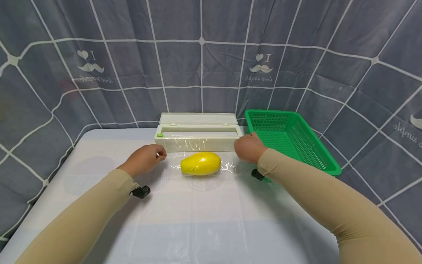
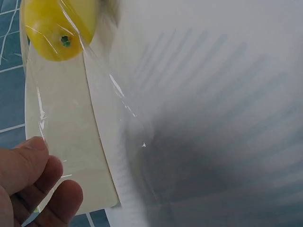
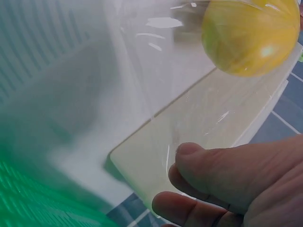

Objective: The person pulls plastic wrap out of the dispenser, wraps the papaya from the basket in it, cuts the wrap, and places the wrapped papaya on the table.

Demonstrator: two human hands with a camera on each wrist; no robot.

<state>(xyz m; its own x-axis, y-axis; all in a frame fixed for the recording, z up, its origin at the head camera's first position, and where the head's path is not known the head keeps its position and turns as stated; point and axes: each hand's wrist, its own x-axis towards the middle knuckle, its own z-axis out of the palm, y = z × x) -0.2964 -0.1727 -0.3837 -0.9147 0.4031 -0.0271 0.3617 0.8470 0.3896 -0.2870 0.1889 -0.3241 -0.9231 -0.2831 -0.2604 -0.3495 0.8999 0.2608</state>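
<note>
A shiny yellow oblong fruit, with a small green stem end in the left wrist view, lies on the table in front of a white cling film box. Clear cling film stretches from the box over the fruit. My left hand pinches the film's left edge between thumb and finger, near the box's front left corner. On the other side, my right hand pinches the right edge near the box's right end. The film shows as glossy streaks in both wrist views.
The box's lid stands raised at the back, and a small green slider sits at its left end. A green plastic basket stands right behind my right hand. A grey checked curtain hangs behind the white-covered table.
</note>
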